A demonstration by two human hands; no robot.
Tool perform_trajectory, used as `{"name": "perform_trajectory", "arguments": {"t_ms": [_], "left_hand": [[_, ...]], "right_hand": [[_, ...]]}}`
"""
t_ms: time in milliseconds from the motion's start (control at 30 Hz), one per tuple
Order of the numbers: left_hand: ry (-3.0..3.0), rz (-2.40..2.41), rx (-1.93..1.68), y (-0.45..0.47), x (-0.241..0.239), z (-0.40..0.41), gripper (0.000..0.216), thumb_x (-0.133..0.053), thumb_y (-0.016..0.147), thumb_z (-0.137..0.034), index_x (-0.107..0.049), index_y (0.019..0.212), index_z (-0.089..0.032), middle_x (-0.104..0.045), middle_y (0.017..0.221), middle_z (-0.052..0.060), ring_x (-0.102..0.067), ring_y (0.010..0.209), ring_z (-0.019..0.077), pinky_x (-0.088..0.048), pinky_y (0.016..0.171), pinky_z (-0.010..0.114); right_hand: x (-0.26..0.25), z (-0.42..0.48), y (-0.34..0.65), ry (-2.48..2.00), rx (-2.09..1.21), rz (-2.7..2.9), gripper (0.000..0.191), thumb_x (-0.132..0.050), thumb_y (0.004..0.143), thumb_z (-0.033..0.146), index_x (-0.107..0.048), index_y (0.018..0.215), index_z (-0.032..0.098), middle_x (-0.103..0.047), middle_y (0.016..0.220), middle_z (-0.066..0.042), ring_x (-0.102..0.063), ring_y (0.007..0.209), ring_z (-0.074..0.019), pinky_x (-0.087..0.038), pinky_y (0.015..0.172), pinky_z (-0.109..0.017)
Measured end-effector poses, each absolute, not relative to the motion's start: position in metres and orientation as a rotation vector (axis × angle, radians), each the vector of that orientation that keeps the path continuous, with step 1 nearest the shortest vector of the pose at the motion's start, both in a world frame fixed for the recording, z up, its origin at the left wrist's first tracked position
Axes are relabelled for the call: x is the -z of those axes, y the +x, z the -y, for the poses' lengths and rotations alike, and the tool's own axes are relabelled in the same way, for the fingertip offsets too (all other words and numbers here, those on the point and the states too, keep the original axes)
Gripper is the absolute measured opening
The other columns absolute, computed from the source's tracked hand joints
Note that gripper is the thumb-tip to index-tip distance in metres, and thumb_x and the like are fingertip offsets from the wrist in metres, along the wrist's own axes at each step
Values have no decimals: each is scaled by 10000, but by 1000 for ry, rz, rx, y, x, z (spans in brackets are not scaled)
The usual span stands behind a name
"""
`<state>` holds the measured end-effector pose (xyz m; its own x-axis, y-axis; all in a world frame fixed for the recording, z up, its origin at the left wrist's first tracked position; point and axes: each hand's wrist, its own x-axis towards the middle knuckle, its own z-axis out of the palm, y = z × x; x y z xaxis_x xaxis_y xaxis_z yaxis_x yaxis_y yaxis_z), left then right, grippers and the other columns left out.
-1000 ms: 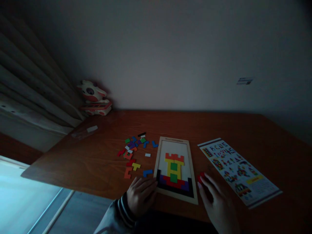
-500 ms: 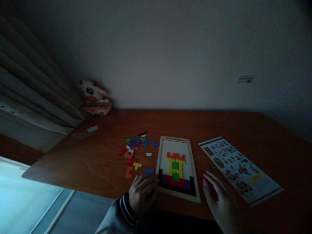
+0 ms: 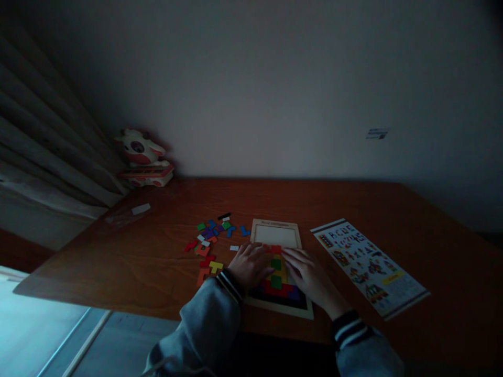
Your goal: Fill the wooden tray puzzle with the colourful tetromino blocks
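Observation:
A wooden puzzle tray [image 3: 277, 228] lies on the brown table, partly filled with coloured blocks: red, yellow and green in the middle, dark ones along the near edge. My left hand [image 3: 250, 263] rests on the tray's left side, fingers stretched toward the red piece [image 3: 275, 249] at the top of the figure. My right hand [image 3: 310, 276] lies over the tray's right side, its fingertips at the same red and yellow blocks. Neither hand visibly grips anything. Loose coloured pieces [image 3: 210, 243] lie scattered left of the tray.
A printed pattern sheet [image 3: 367, 266] lies right of the tray. A white and red toy [image 3: 142, 157] stands at the back left corner by the curtain. A small white slip [image 3: 139, 209] lies near it. The table's near edge [image 3: 118, 306] runs below my sleeves.
Both hands moved forward from beside the tray's near corners onto the tray, meeting at the coloured figure. The red piece by my right hand is no longer seen there. The view shifted slightly.

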<state>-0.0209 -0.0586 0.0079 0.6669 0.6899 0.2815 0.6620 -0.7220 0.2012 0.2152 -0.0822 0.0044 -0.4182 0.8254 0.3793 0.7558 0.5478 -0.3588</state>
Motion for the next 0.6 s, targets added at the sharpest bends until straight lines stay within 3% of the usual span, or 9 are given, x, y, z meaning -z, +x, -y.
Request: {"name": "perform_trajectory", "arguments": {"t_ms": [600], "left_hand": [[2785, -1037, -566, -23, 0, 55, 434, -396, 1006, -497, -651, 1239, -233, -598, 1361, 104, -538, 1227, 278, -454, 1032, 482]], "right_hand": [[5, 79, 216, -1234, -168, 2325, 317, -563, 931, 203, -693, 1214, 259, -684, 1264, -62, -617, 1160, -247, -506, 999, -456]]}}
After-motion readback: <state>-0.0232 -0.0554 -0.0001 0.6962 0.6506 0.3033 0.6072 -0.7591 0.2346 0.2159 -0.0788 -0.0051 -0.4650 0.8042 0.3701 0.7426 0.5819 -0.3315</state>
